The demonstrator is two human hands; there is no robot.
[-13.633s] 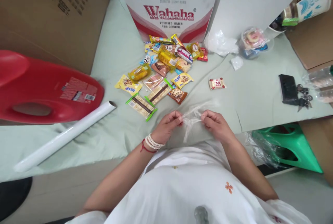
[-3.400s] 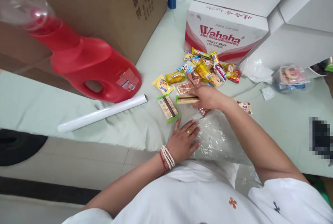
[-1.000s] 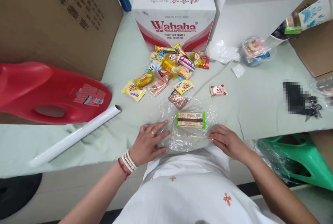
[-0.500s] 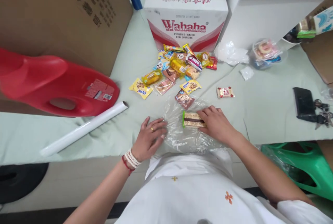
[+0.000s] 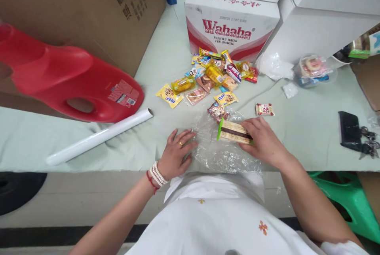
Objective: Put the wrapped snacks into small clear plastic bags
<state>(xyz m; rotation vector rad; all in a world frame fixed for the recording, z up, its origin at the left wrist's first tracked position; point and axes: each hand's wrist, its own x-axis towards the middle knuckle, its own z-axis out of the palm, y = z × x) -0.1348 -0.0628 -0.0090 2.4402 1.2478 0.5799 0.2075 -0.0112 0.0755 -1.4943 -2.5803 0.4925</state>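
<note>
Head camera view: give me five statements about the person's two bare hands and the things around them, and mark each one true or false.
1. The right hand holds a pale rectangular snack bar with green wrapper ends. True.
2. The left hand grips the glossy white roll. False: it lies palm down, fingertips at the edge of the thin clear plastic sheet.
3. The white beaded bracelet is on the left wrist. True.
4. The small cream-and-red wrapped packet lies under the heap of colourful wrapped snacks. False: it lies apart, to the right.
5. The white-and-red cardboard carton stands behind the heap. True.
</note>
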